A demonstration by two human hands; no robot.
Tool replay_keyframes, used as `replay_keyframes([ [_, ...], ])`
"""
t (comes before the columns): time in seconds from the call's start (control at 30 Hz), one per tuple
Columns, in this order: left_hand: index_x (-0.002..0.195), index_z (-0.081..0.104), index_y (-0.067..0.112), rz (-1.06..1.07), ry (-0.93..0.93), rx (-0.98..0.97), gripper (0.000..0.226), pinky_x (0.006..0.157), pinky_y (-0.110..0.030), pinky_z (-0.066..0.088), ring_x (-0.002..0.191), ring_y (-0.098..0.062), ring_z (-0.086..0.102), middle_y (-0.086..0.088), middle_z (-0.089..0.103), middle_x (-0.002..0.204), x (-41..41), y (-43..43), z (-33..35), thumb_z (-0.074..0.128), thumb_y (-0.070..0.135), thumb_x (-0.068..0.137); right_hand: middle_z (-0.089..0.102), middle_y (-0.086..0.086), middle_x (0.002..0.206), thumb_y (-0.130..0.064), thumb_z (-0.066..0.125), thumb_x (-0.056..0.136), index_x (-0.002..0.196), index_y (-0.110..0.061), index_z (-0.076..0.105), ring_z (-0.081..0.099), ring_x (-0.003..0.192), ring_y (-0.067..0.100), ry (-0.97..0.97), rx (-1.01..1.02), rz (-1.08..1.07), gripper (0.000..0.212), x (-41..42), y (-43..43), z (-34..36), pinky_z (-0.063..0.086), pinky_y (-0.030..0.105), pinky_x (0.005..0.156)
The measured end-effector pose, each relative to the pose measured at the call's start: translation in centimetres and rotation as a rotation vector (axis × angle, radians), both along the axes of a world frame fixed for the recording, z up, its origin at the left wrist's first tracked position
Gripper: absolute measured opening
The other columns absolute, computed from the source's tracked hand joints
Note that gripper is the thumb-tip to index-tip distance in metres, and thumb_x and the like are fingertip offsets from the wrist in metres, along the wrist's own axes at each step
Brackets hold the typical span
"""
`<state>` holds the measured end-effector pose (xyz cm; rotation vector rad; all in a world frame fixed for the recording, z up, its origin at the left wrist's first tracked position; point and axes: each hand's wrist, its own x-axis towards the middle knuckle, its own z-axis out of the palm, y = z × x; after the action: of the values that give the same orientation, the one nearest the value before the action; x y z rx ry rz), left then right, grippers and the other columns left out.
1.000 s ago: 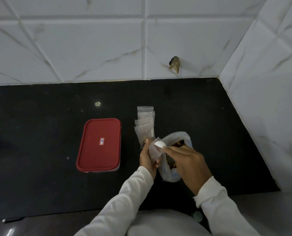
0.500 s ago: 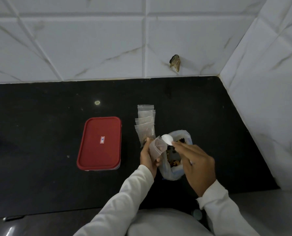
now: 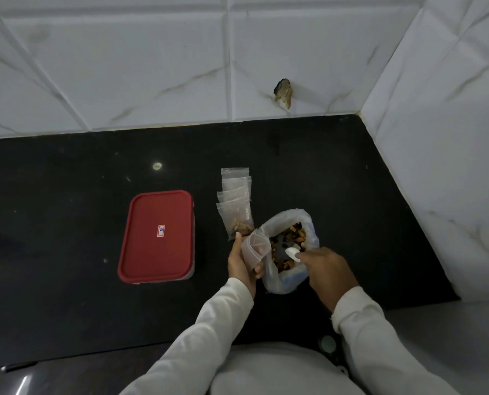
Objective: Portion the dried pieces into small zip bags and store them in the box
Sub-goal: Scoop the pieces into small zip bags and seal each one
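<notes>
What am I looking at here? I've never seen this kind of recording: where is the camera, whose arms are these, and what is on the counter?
There is no machine here. A person works with bare hands, and the one camera sits on their head, looking down. The left hand holds a small zip bag with its mouth open. The right hand holds a white spoon in the mouth of the big plastic bag of dried pieces. On the black counter, an overlapping row of bags lies beyond the left hand, the nearest visibly filled. To their left stands the box, its red lid on.
</notes>
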<state>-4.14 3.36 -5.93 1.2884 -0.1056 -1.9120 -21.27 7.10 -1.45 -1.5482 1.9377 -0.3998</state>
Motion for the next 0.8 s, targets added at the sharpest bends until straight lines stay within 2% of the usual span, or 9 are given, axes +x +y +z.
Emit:
replay_keyframes([
  [0.07, 0.114, 0.068, 0.013, 0.027, -0.027, 0.005, 0.056, 0.037, -0.021, 0.031, 0.04, -0.013, 0.042, -0.003, 0.057, 0.056, -0.3, 0.1, 0.0, 0.044, 0.06, 0.096, 0.064, -0.003, 0.09, -0.019, 0.054, 0.092, 0.08, -0.032, 0.069, 0.061, 0.098, 0.025, 0.19, 0.005, 0.206, 0.023, 0.1, -0.1, -0.2, 0.05, 0.036, 0.089],
  [0.13, 0.115, 0.067, 0.012, 0.043, -0.061, 0.008, 0.057, 0.037, -0.021, 0.031, 0.04, -0.013, 0.042, -0.002, 0.057, 0.056, -0.6, 0.1, 0.1, 0.043, 0.06, 0.097, 0.064, 0.009, 0.109, -0.011, 0.049, 0.094, 0.108, -0.015, 0.069, 0.058, 0.105, 0.028, 0.317, 0.107, 0.311, 0.025, 0.5, -0.8, 0.1, 0.046, 0.035, 0.089],
  [0.2, 0.113, 0.068, 0.011, 0.048, -0.1, 0.018, 0.058, 0.036, -0.021, 0.031, 0.04, -0.013, 0.043, -0.002, 0.057, 0.056, -0.9, 0.0, 0.1, 0.042, 0.06, 0.097, 0.06, 0.007, 0.12, -0.013, 0.048, 0.097, 0.123, -0.017, 0.061, 0.057, 0.111, 0.023, 0.41, 0.197, 0.367, 0.03, 0.4, -1.6, 0.9, 0.045, 0.031, 0.092],
  [0.3, 0.112, 0.07, 0.01, 0.061, -0.157, 0.023, 0.059, 0.037, -0.021, 0.031, 0.041, -0.012, 0.044, -0.001, 0.058, 0.057, -1.4, 0.0, 0.2, 0.041, 0.06, 0.098, 0.064, 0.006, 0.115, -0.02, 0.052, 0.097, 0.119, -0.019, 0.065, 0.06, 0.109, 0.022, 0.248, 0.166, 0.297, 0.026, 0.2, -1.7, 0.9, 0.049, 0.03, 0.092],
  [0.43, 0.107, 0.072, 0.012, 0.095, -0.167, 0.031, 0.056, 0.042, -0.02, 0.036, 0.047, -0.012, 0.05, 0.0, 0.061, 0.062, -1.7, -0.1, 0.3, 0.044, 0.058, 0.098, 0.067, -0.006, 0.101, -0.016, 0.058, 0.095, 0.105, -0.02, 0.072, 0.062, 0.095, 0.008, -0.088, 0.123, 0.087, 0.018, -1.1, -1.2, 0.9, 0.045, 0.007, 0.07],
  [0.5, 0.099, 0.073, 0.014, 0.109, -0.167, 0.035, 0.051, 0.042, -0.02, 0.039, 0.047, -0.012, 0.052, -0.001, 0.062, 0.063, -1.8, -0.1, 0.4, 0.045, 0.056, 0.098, 0.068, -0.009, 0.099, -0.014, 0.061, 0.092, 0.103, -0.022, 0.073, 0.062, 0.097, 0.006, -0.176, 0.176, 0.056, 0.018, -1.7, -1.6, 0.9, 0.046, 0.008, 0.076],
  [0.6, 0.094, 0.073, 0.017, 0.117, -0.168, 0.043, 0.05, 0.039, -0.02, 0.033, 0.043, -0.011, 0.046, 0.0, 0.059, 0.057, -2.0, -0.3, 0.6, 0.045, 0.058, 0.097, 0.069, -0.013, 0.094, -0.013, 0.062, 0.092, 0.103, -0.023, 0.074, 0.065, 0.094, 0.004, -0.195, 0.201, 0.056, 0.018, -1.7, -1.9, 1.0, 0.05, 0.019, 0.09],
  [0.7, 0.096, 0.072, 0.017, 0.129, -0.154, 0.057, 0.05, 0.037, -0.019, 0.029, 0.039, -0.011, 0.043, 0.0, 0.057, 0.053, -2.0, -0.3, 0.8, 0.046, 0.059, 0.096, 0.069, -0.008, 0.099, -0.015, 0.058, 0.095, 0.105, -0.02, 0.073, 0.065, 0.096, 0.008, -0.11, 0.131, 0.134, 0.019, -0.4, -1.5, 1.0, 0.045, 0.004, 0.073],
  [0.8, 0.089, 0.072, 0.017, 0.138, -0.126, 0.07, 0.05, 0.038, -0.02, 0.026, 0.038, -0.011, 0.04, 0.0, 0.052, 0.05, -1.9, -0.4, 0.7, 0.048, 0.06, 0.095, 0.069, -0.004, 0.103, -0.014, 0.057, 0.095, 0.106, -0.016, 0.074, 0.063, 0.097, 0.011, -0.073, 0.108, 0.17, 0.02, 0.5, -1.0, 0.7, 0.043, 0.003, 0.072],
])
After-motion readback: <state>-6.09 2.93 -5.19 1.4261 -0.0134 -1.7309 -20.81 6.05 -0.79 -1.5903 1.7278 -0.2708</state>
